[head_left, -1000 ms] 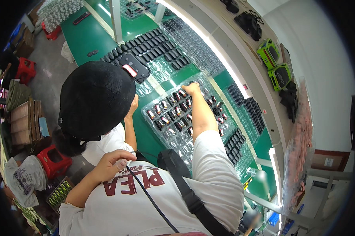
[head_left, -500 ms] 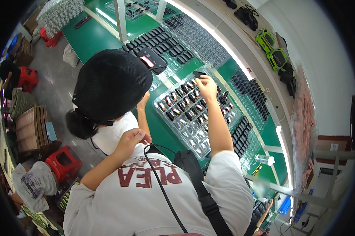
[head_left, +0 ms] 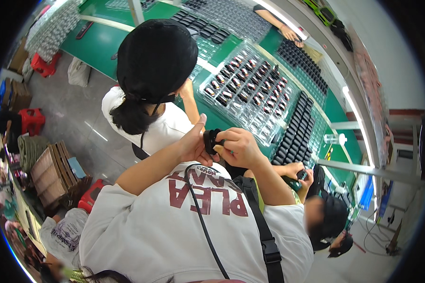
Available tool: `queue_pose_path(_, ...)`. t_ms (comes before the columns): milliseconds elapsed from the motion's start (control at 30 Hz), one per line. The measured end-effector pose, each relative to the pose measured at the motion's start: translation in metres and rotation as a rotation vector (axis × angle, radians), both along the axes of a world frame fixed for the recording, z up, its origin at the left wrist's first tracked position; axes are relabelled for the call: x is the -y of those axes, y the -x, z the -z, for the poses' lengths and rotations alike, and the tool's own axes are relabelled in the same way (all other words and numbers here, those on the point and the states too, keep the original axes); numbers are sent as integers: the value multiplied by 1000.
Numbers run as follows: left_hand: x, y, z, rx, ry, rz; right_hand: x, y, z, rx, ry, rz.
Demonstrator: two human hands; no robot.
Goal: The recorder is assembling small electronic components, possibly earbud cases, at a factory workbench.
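Note:
In front of my chest, both hands meet at a small black part point(head_left: 209, 141) with a rounded outline; its exact kind I cannot make out. My left hand point(head_left: 192, 144) supports it from the left, its thumb raised and its other fingers curled under the part. From the right, my right hand point(head_left: 240, 149) pinches the part with bent fingers. Beyond my hands lies a clear plastic tray point(head_left: 208, 96) on the green table. Several small black pieces with white and reddish bits point(head_left: 244, 71) fill many of its pockets.
A person in a black cap point(head_left: 153, 61) sits close at my left. Rows of black oval pieces point(head_left: 295, 129) stand right of the tray. Another person's hands point(head_left: 295, 172) work at the right, and one more hand point(head_left: 289, 34) reaches in across the table. A metal bar point(head_left: 372, 173) crosses at right.
My right hand has come back from the tray to my chest and meets my left hand at the black part. The view has shifted, and other workers' hands now show at the right and far side.

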State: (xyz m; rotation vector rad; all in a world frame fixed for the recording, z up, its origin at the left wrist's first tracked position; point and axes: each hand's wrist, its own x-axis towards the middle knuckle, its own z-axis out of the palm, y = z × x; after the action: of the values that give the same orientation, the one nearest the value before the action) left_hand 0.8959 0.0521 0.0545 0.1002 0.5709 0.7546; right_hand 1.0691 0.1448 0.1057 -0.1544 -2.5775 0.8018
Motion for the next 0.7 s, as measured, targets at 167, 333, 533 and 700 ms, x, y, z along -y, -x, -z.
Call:
queue_pose_path(167, 12, -10, 1, -138, -7, 11, 23, -3, 7, -60, 11, 24)
queue_pose_path(333, 19, -8, -1, -202, 10, -103, 21, 2, 21, -100, 117, 22)
queue_pose_path(533, 28, -2, -9, -269, 166, -306, -20, 2, 31, -374, 315, 56)
queue_pose_path(700, 30, -16, 0, -215, 162, -417, -128, -5, 186, 368, 297, 783)
